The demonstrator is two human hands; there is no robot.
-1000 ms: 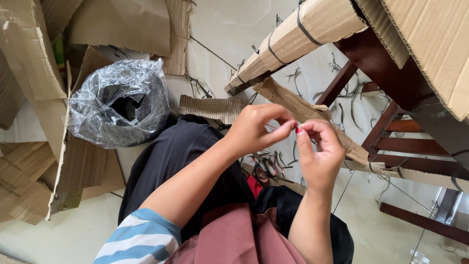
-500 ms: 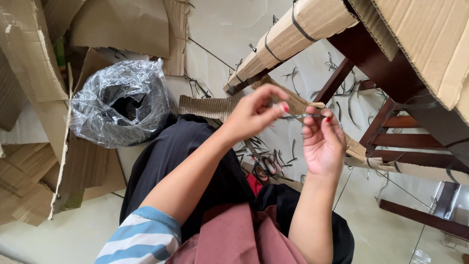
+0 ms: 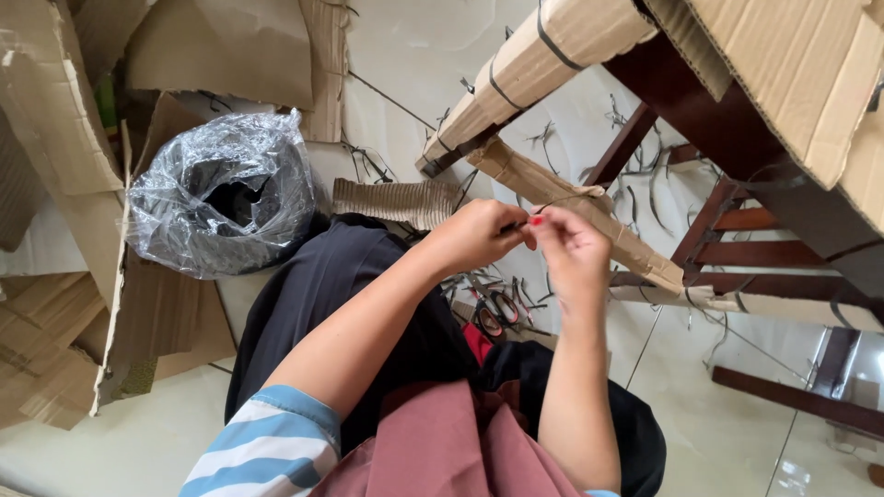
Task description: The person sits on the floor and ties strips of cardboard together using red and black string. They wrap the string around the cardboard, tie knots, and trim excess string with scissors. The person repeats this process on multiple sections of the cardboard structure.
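Thin black plastic strap is pinched at frame centre between fingertips of left hand and right hand, now lowered against cardboard-wrapped dark wooden chair leg, strap drawn taut.

The cardboard wrap at one o'clock is tan, ribbed, and banded with thin black straps. The chair frame under it at three o'clock is dark reddish brown. The plastic bag at ten o'clock is clear and glossy over black. The floor is pale cream tile with thin grey lines. The sleeve at seven o'clock is striped light blue and white. The trousers are black, the cloth at six o'clock dull maroon. One fingernail is red.
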